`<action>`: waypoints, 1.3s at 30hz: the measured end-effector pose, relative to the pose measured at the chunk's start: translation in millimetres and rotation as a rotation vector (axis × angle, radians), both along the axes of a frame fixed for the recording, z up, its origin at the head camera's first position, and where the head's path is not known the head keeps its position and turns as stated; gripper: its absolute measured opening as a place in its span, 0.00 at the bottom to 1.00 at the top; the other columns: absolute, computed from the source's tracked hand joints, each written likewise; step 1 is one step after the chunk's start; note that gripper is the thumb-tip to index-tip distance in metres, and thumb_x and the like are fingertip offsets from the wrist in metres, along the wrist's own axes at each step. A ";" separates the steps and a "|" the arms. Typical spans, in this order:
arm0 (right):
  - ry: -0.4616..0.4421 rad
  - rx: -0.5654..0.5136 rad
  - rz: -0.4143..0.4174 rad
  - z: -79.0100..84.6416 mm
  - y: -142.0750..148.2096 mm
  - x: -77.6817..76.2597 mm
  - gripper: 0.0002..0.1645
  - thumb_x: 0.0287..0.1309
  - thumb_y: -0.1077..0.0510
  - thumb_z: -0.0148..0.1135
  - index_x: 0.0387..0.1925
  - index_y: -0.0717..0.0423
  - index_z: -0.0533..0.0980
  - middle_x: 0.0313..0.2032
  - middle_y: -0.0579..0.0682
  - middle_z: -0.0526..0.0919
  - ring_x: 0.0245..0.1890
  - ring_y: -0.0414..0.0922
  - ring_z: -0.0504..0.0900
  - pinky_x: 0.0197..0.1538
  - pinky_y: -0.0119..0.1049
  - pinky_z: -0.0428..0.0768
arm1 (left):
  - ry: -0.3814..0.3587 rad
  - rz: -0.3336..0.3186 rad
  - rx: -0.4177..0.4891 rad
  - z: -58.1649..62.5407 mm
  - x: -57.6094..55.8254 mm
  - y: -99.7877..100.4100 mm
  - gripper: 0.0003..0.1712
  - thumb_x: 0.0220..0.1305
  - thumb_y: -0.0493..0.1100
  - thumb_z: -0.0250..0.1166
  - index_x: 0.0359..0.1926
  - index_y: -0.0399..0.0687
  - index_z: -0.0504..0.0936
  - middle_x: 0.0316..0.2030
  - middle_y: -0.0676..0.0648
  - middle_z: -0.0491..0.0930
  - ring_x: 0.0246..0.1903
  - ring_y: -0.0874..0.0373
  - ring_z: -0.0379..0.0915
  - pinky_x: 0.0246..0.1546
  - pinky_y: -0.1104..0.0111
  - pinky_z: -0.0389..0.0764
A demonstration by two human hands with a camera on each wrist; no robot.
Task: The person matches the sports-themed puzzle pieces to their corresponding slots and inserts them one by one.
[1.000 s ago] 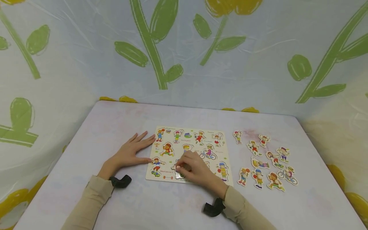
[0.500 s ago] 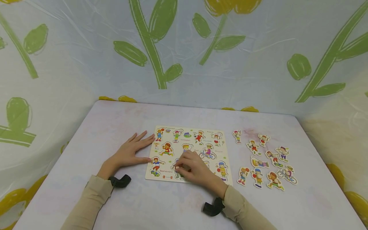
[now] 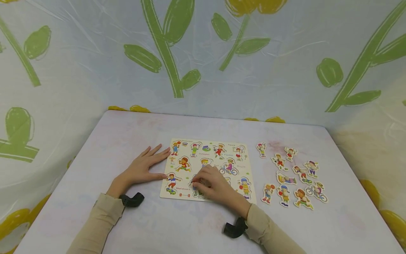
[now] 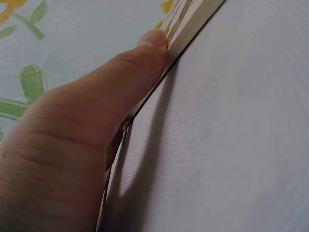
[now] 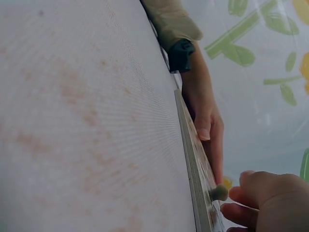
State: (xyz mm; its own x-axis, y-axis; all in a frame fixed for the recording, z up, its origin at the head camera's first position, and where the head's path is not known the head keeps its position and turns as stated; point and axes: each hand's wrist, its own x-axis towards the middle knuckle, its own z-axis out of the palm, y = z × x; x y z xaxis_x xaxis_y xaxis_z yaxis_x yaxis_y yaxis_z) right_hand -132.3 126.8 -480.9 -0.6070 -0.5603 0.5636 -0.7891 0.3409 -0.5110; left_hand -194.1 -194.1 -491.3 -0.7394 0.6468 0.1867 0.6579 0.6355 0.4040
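Observation:
My right hand is bent over the lower middle of a flat puzzle board printed with children playing sports. Its curled fingertips are at the round knob of a puzzle piece lying in the board's bottom row; the hand covers much of that piece. In the right wrist view the fingers are right against or just off the knob, and their exact contact is unclear. My left hand lies spread at the board's left side. Its thumb touches the board's edge.
Several knobbed sports-figure pieces lie to the right of the board, among them a basketball player, a runner and a cyclist. A pale cloth covers the table, with a flower-patterned curtain behind it.
The piece under my right hand was tilted a second ago and now lies flatter on the board. My right fingertips shift slightly; the left hand stays in place.

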 end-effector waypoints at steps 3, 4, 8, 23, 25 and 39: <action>-0.093 -0.056 -0.020 1.4 0.3 0.0 0.03 0.61 0.61 0.68 0.37 0.53 0.84 0.33 0.41 0.82 0.34 0.38 0.74 0.40 0.31 0.72 | 0.004 -0.004 0.007 0.2 0.3 0.4 0.51 0.57 0.71 0.66 0.75 0.54 0.63 0.74 0.54 0.59 0.76 0.46 0.45 0.74 0.47 0.41; -0.136 -0.079 -0.026 2.1 0.6 -0.2 0.03 0.62 0.62 0.67 0.37 0.54 0.84 0.33 0.43 0.83 0.35 0.39 0.75 0.41 0.30 0.75 | 0.001 -0.005 0.011 0.4 0.5 0.5 0.51 0.56 0.71 0.66 0.75 0.54 0.63 0.74 0.54 0.59 0.75 0.46 0.45 0.74 0.46 0.41; -0.299 -0.152 -0.081 7.2 4.2 -1.5 0.05 0.66 0.62 0.63 0.39 0.56 0.84 0.35 0.46 0.84 0.34 0.40 0.75 0.38 0.31 0.79 | -0.006 0.002 -0.005 -0.1 0.1 0.3 0.52 0.56 0.72 0.65 0.76 0.55 0.62 0.74 0.56 0.58 0.76 0.47 0.44 0.74 0.47 0.40; -0.355 -0.239 -0.367 34.6 34.3 -19.9 0.06 0.66 0.60 0.63 0.42 0.53 0.84 0.38 0.45 0.85 0.37 0.41 0.77 0.43 0.37 0.77 | 0.015 -0.008 0.008 -2.0 -0.9 -0.9 0.51 0.57 0.70 0.66 0.75 0.55 0.63 0.74 0.54 0.59 0.75 0.46 0.45 0.74 0.47 0.41; -0.350 -0.256 -0.393 37.0 40.5 -23.3 0.06 0.66 0.62 0.63 0.42 0.54 0.84 0.39 0.47 0.85 0.37 0.41 0.76 0.42 0.37 0.76 | 0.017 -0.010 0.011 -2.5 -1.4 -0.9 0.51 0.56 0.70 0.66 0.75 0.55 0.63 0.74 0.54 0.59 0.76 0.46 0.45 0.74 0.47 0.41; -0.376 -0.379 -0.552 83.5 77.1 -26.8 0.11 0.68 0.67 0.58 0.45 0.73 0.80 0.42 0.68 0.83 0.37 0.39 0.78 0.42 0.31 0.73 | 0.004 0.006 -0.010 -1.5 -2.2 -0.4 0.52 0.56 0.72 0.65 0.76 0.57 0.62 0.75 0.57 0.58 0.76 0.48 0.44 0.75 0.48 0.40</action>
